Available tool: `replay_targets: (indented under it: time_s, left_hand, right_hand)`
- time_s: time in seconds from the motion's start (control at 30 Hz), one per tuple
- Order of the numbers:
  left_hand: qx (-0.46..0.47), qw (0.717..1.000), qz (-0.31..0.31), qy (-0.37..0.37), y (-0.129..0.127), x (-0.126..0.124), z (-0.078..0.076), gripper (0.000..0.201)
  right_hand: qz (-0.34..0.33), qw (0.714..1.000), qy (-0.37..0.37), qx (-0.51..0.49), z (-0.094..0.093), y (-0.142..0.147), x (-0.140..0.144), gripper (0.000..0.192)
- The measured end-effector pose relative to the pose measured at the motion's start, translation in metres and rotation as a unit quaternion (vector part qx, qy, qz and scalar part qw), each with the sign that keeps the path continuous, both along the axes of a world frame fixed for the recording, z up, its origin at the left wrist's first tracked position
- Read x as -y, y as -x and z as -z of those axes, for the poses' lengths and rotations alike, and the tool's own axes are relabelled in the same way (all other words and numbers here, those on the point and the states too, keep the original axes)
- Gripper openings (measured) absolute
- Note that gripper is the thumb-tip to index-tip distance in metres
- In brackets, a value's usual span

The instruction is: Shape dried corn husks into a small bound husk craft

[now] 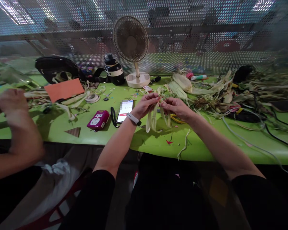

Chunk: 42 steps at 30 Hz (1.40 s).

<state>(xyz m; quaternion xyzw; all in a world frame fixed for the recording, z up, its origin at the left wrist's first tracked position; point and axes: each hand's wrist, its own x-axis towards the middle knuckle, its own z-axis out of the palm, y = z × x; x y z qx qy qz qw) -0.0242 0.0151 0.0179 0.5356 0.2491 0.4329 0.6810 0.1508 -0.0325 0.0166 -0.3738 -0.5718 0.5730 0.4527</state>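
- The far background is pretty much lost behind a perforated mesh screen (206, 38); only blurred shapes and lights can be made out through the holes.
- The green table (206, 143) is cut off at both sides, and its right half is buried under a heap of dried corn husks (206, 92) and dark cables, so what lies beneath can't be told.
- At the left edge a co-worker's hand (8, 102) is seen, motion-blurred; whatever is under it can't be made out.
- A black helmet-like object (55, 67) is partly covered by an orange card (63, 89) at the back left.
- A small desk fan (132, 48) is stood at the back centre, with a dark bottle (114, 70) just beside it.
- A phone (125, 110) is laid near the left wrist, its screen partly blurred out, and a pink gadget (98, 119) lies just left of it.
- The husk strips (156, 118) are held up just above the table's middle, hanging down between both hands.
- The left hand (146, 105) has its grip pinched on the top of the strips; the right hand (176, 108) is pinched on them too, fingertips nearly touching the left's. The exact finger placement is hidden by the strips.
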Motion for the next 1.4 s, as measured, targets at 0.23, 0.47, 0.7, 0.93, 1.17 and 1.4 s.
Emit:
replay_targets:
  time_s: [0.23,0.47,0.7,0.93,1.17,1.4]
  left_hand:
    - [-0.006,0.999,-0.01,-0.033,0.0,0.0,-0.001,0.027]
    - [0.014,0.993,-0.106,-0.044,-0.006,-0.005,0.006,0.026]
    - [-0.01,0.993,-0.102,-0.052,-0.005,-0.009,0.011,0.025]
    - [-0.036,0.99,-0.09,-0.105,-0.003,-0.008,0.01,0.025]
    - [-0.059,0.981,-0.137,-0.127,-0.004,-0.008,0.01,0.023]
    - [-0.132,0.949,-0.189,-0.215,-0.004,-0.013,0.015,0.028]
  right_hand:
    - [0.087,0.994,-0.071,0.003,0.012,-0.003,-0.014,0.048]
    - [0.155,0.97,-0.151,0.11,0.009,0.0,-0.007,0.032]
    - [0.074,0.989,-0.088,0.092,0.008,0.005,-0.004,0.045]
    - [0.04,0.995,-0.04,0.077,0.008,0.002,-0.005,0.043]
    - [0.124,0.966,-0.137,0.18,0.016,0.0,-0.01,0.03]
    - [0.181,0.943,-0.164,0.225,0.019,-0.002,-0.014,0.024]
